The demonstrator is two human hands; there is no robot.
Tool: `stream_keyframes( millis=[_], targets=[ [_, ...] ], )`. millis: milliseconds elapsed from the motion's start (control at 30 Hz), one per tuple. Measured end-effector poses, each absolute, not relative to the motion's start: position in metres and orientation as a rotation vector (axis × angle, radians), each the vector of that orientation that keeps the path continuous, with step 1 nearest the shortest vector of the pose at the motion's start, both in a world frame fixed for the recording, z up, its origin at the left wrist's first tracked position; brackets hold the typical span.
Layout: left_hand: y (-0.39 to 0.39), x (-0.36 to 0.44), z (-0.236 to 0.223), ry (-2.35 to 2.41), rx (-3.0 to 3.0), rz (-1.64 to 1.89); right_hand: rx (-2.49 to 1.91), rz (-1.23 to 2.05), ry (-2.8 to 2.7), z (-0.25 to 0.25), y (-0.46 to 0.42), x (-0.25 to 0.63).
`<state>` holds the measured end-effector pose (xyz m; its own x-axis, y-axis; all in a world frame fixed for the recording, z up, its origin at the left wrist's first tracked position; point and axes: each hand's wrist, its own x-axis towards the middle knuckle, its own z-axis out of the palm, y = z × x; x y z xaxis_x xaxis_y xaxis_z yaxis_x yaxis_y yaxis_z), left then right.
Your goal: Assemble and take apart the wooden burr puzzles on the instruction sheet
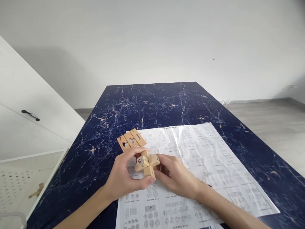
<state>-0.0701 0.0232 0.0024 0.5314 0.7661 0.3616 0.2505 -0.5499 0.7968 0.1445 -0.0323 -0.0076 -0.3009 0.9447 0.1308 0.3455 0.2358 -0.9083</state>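
Between my two hands is a light wooden interlocking puzzle [149,171], its block ends crossing one another and some marked with handwritten characters. My left hand [122,173] curls around its left side, thumb at the lower front and fingers over the back. From the right, my right hand [175,173] pinches it; those fingertips are partly hidden behind the blocks. Just beyond the puzzle, flat wooden pieces [132,140] with cut-out slots lie side by side, two showing the numbers 3 and 2. Under both hands spreads a creased printed sheet [190,143] of small diagrams.
The dark blue marble-patterned table [152,101] reaches toward a pale wall [152,41]. A white cabinet [30,98] with a dark handle stands at left. Below it, a wooden piece [36,190] lies on a white perforated surface [14,187].
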Motion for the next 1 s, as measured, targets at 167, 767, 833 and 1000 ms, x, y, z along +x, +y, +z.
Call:
stream_keyframes(
  millis=[167, 767, 833, 1000],
  targets=[
    [0.018, -0.068, 0.0, 0.912, 2.171, 1.016, -1.27, 0.825, -1.764, -0.016, -0.035, 0.138],
    [0.02, -0.07, 0.005, 0.695, 2.319, 1.167, -1.023, 1.349, -1.754, 0.005, -0.025, 0.159],
    [0.019, -0.069, 0.006, 0.664, 2.342, 1.13, -1.041, 1.326, -1.768, 0.003, -0.025, 0.158],
    [0.017, -0.067, 0.005, 0.689, 2.368, 1.111, -1.14, 1.258, -1.754, -0.002, -0.026, 0.155]
  ],
)
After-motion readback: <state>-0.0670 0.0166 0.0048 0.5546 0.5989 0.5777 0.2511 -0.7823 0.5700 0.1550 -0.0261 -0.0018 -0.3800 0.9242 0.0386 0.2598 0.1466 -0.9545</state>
